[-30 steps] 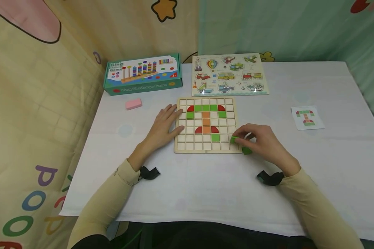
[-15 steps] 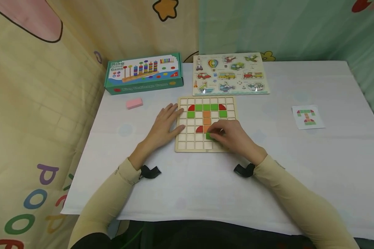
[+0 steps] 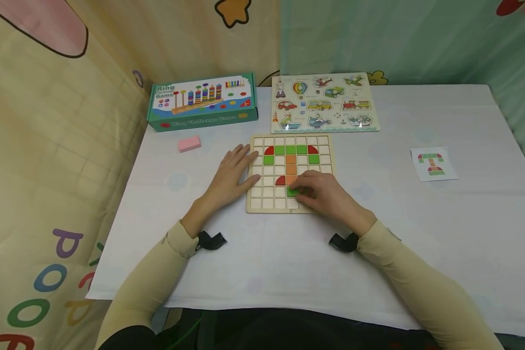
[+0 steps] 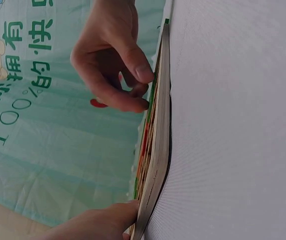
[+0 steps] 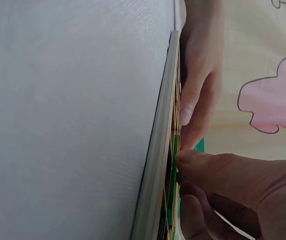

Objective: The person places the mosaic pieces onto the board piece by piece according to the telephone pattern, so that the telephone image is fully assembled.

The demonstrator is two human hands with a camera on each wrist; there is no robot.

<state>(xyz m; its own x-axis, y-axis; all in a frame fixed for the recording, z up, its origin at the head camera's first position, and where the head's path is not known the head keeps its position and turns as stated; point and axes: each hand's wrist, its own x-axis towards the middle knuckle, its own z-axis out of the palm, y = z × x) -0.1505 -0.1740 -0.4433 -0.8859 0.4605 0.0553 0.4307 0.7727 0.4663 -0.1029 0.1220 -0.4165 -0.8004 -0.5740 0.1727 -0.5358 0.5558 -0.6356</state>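
Observation:
A wooden grid board point(image 3: 268, 210) lies on the table, with red, green and orange tiles forming a figure. My left hand point(image 3: 231, 172) rests flat at the board's left edge, fingers spread. In the right wrist view my left hand point(image 5: 202, 75) shows beyond the board. My right hand point(image 3: 325, 192) is over the lower right of the board, thumb and bent fingers at a green tile point(image 3: 291, 191) just below the orange column point(image 3: 291, 169). In the left wrist view my right hand point(image 4: 115, 60) has its fingertips right at the green tiles. It hides the board's lower right squares.
A small picture card point(image 3: 434, 164) with the same figure lies to the right. Behind the board are a picture puzzle point(image 3: 325, 103) and a green ring game box point(image 3: 202, 102). A pink block point(image 3: 189, 144) sits at the left.
My right hand has moved left from the board's right edge, carrying a green tile to the square below the orange column. During the last half second it shifts only slightly. My left hand stays put.

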